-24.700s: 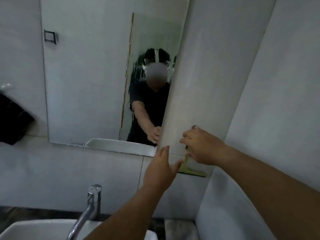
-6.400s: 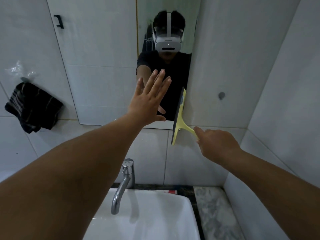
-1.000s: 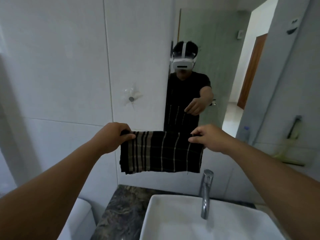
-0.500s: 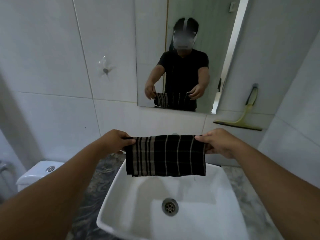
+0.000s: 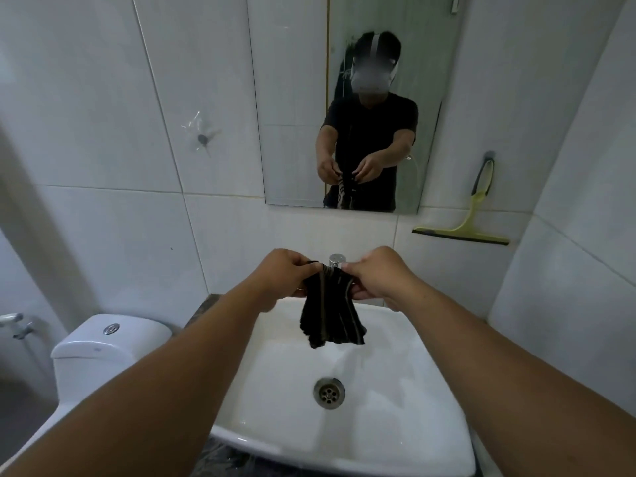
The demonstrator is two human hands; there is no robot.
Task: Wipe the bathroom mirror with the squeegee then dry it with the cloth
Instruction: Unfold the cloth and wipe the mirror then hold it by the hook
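A black cloth (image 5: pixel 332 313) with pale stripes hangs bunched together over the white sink (image 5: pixel 395 407). My left hand (image 5: pixel 282 273) grips its top left and my right hand (image 5: pixel 373 275) grips its top right, the two hands close together. The mirror (image 5: pixel 292 98) is on the tiled wall above and reflects a person holding the cloth. The yellow-green squeegee (image 5: pixel 473 215) hangs on a wall hook to the right of the mirror, its blade level and well away from both hands.
A chrome tap (image 5: pixel 337 259) pokes up just behind the cloth between my hands. A white toilet cistern (image 5: pixel 103 346) stands at the lower left. An adhesive hook (image 5: pixel 203 139) sits on the tiles left of the mirror. The side wall closes in on the right.
My hands have come together, so the cloth that was stretched flat between them now hangs gathered in folds. The view has tilted a little further down over the sink.
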